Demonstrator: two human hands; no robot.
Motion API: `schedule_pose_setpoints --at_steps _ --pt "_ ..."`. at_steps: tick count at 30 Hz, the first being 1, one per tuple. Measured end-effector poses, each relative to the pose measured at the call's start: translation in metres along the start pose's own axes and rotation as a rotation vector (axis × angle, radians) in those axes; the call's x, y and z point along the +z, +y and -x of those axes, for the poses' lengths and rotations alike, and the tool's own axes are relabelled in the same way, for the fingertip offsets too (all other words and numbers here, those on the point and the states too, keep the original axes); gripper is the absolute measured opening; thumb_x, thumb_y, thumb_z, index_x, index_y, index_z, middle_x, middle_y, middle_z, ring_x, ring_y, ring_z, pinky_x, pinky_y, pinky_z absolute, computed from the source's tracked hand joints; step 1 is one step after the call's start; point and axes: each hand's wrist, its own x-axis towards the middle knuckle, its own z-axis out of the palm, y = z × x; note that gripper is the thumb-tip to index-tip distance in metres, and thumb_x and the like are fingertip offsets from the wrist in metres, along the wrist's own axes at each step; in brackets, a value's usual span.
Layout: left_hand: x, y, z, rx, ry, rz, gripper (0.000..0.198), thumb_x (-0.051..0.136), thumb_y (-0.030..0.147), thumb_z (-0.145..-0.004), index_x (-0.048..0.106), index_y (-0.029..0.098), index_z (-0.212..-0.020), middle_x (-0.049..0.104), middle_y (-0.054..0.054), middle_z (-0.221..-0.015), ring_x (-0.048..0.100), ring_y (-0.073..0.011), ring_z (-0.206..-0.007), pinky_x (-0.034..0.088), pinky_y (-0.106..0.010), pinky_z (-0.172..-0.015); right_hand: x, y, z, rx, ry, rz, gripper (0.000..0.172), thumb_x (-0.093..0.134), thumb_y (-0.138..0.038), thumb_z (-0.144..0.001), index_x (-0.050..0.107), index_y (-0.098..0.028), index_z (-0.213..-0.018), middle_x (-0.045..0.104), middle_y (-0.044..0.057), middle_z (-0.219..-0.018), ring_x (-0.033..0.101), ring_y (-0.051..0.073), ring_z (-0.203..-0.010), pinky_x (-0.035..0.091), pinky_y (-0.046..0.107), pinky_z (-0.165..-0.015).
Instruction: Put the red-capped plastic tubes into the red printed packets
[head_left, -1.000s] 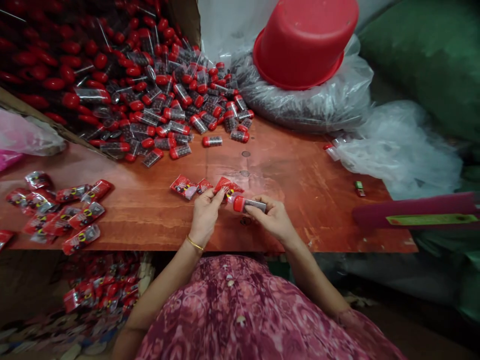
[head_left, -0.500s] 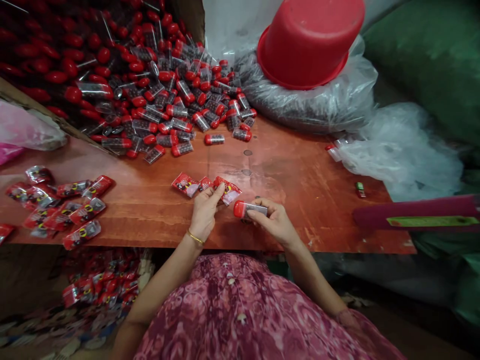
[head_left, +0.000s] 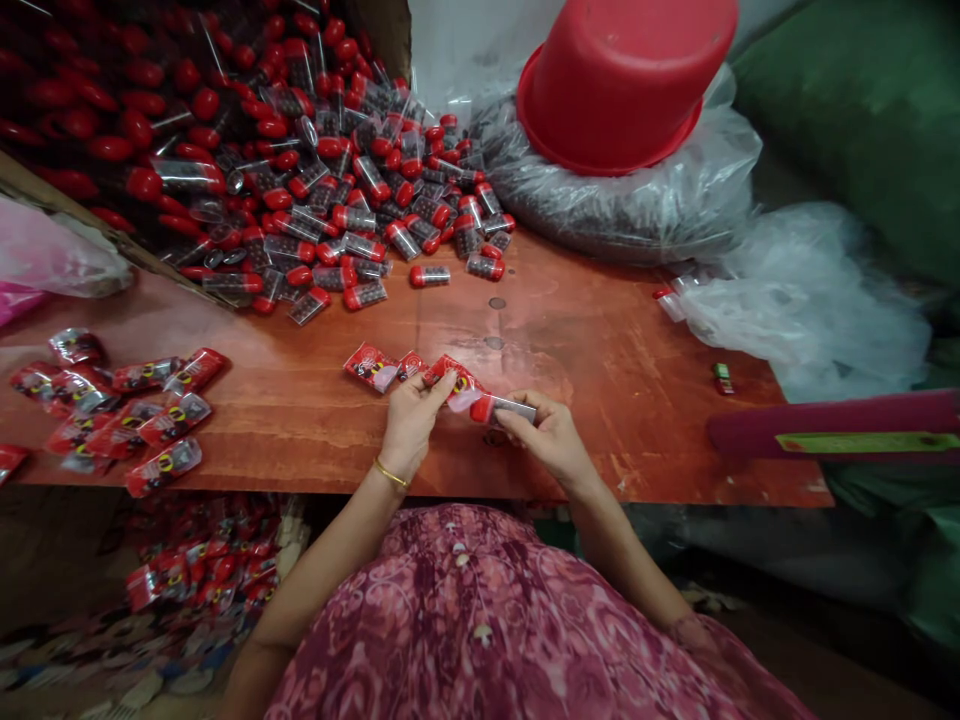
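Note:
My left hand [head_left: 412, 415] pinches a red printed plastic sleeve [head_left: 459, 380] above the front part of the table. Between the thumb and fingers of my right hand [head_left: 546, 432] is a clear tube with a red cap [head_left: 511, 409], dark contents showing through it. The tube's red end meets the right end of the sleeve; how far it is inside I cannot tell. Just left of these, another red printed sleeve [head_left: 369, 367] lies on the table, with one more partly hidden by my left fingers.
A cardboard box [head_left: 150, 262] spills a heap of red-capped tubes [head_left: 360, 220]. Several sleeved tubes [head_left: 124, 430] lie at left. A red tub [head_left: 622, 90] sits upside down on a plastic bag [head_left: 600, 220]. A purple roll [head_left: 750, 425] juts in from the right.
My right hand has kept hold of the tube while its red end has come against the sleeve's end. The sleeve in my left hand has turned slightly toward the tube.

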Motion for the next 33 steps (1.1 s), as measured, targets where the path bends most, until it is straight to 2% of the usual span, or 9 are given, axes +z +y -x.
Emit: schedule_pose_setpoints --at_steps 5,10,14,18,21,23,26,30,33 --pt "0.0 0.001 -0.001 0.005 -0.006 -0.015 0.035 0.076 0.043 -0.055 0.065 0.012 -0.068 0.065 -0.001 -0.066 0.056 -0.0098 -0.058 0.045 -0.022 -0.058 -0.004 0.001 0.004 -0.038 -0.031 0.014 0.021 0.064 -0.038 -0.065 0.057 -0.018 -0.069 0.054 -0.003 -0.055 0.045 0.009 -0.048 0.035 0.022 -0.047" --pt "-0.004 -0.009 -0.004 0.175 -0.047 -0.135 0.027 0.07 0.039 -0.065 0.066 0.013 -0.071 0.065 0.0 -0.069 0.056 -0.0103 -0.064 0.044 -0.023 -0.066 -0.003 -0.001 0.004 -0.056 -0.033 -0.023 0.019 0.065 -0.035 -0.066 0.057 -0.018 -0.07 0.054 -0.004 -0.054 0.045 0.008 -0.046 0.034 0.021 -0.046" --pt "-0.006 -0.008 -0.002 0.274 -0.039 -0.219 0.02 0.068 0.033 -0.068 0.066 0.014 -0.07 0.064 0.001 -0.068 0.055 -0.0103 -0.065 0.043 -0.022 -0.066 -0.002 -0.002 0.002 0.029 -0.061 -0.028 0.024 0.067 -0.038 -0.064 0.055 -0.018 -0.067 0.054 -0.005 -0.05 0.042 0.007 -0.042 0.032 0.02 -0.043" --pt "-0.003 -0.001 0.002 0.302 -0.061 -0.254 0.015 0.069 0.029 -0.066 0.064 0.015 -0.067 0.063 0.002 -0.064 0.054 -0.0104 -0.063 0.042 -0.021 -0.064 -0.001 0.002 0.0 0.095 -0.057 -0.057 0.03 0.067 -0.044 -0.063 0.054 -0.018 -0.07 0.05 -0.007 -0.047 0.038 0.006 -0.037 0.028 0.019 -0.037" --pt "-0.003 -0.001 0.004 0.285 -0.072 -0.221 0.016 0.069 0.029 -0.065 0.062 0.015 -0.066 0.062 0.002 -0.064 0.054 -0.0101 -0.063 0.042 -0.021 -0.064 0.001 0.003 0.0 0.103 -0.021 -0.076 0.033 0.065 -0.048 -0.064 0.054 -0.018 -0.073 0.047 -0.008 -0.045 0.036 0.005 -0.035 0.027 0.018 -0.036" --pt "-0.003 -0.005 0.003 0.26 -0.074 -0.174 0.018 0.071 0.029 -0.063 0.061 0.015 -0.069 0.062 0.002 -0.065 0.054 -0.0093 -0.063 0.043 -0.021 -0.064 0.002 0.003 -0.001 0.107 -0.05 -0.062 0.034 0.066 -0.048 -0.064 0.054 -0.017 -0.074 0.048 -0.007 -0.046 0.037 0.005 -0.037 0.029 0.018 -0.036" --pt "-0.001 -0.012 0.002 0.147 -0.056 -0.081 0.028 0.076 0.029 -0.056 0.058 0.014 -0.071 0.062 0.003 -0.065 0.053 -0.0075 -0.058 0.043 -0.02 -0.06 0.006 0.006 -0.004 0.085 -0.072 -0.052 0.033 0.064 -0.049 -0.066 0.054 -0.018 -0.073 0.048 -0.007 -0.048 0.037 0.006 -0.038 0.03 0.019 -0.037" --pt "0.005 -0.012 0.005 -0.044 -0.075 0.076 0.036 0.08 0.03 -0.051 0.057 0.014 -0.073 0.062 0.004 -0.064 0.054 -0.0062 -0.054 0.045 -0.019 -0.058 0.023 0.017 -0.006 -0.076 0.089 -0.04 0.027 0.06 -0.044 -0.072 0.055 -0.019 -0.078 0.05 -0.004 -0.057 0.043 0.008 -0.049 0.036 0.02 -0.046" --pt "0.009 -0.008 0.008 -0.063 -0.057 0.156 0.035 0.081 0.028 -0.051 0.059 0.015 -0.075 0.065 0.004 -0.067 0.059 -0.0063 -0.059 0.046 -0.016 -0.059 0.039 0.026 -0.008 -0.187 0.187 -0.029 0.022 0.055 -0.04 -0.077 0.056 -0.019 -0.083 0.054 -0.002 -0.067 0.047 0.01 -0.06 0.04 0.022 -0.056"
